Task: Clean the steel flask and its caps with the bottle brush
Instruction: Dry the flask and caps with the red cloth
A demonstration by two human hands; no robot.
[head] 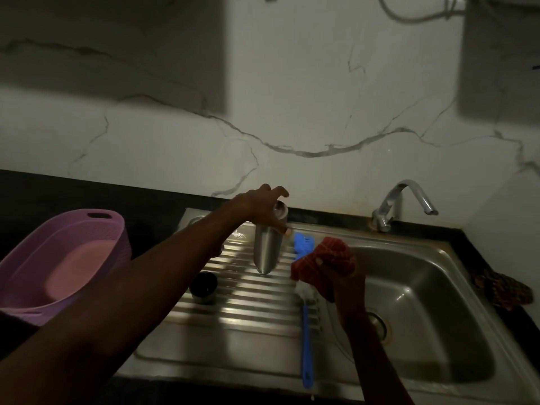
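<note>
The steel flask stands on the ribbed drainboard, seemingly upside down with its narrow end on the ribs. My left hand reaches over its top, fingers spread loosely around the upper end. My right hand grips a crumpled red checked cloth just right of the flask. The blue-handled bottle brush lies on the drainboard along the basin's edge, white bristles by the cloth. A dark round cap sits on the drainboard beside my left forearm. A small blue brush lies behind the cloth.
The sink basin with its drain lies to the right, the tap behind it. A purple plastic basket stands on the dark counter at the left. Another checked cloth lies on the counter at the far right.
</note>
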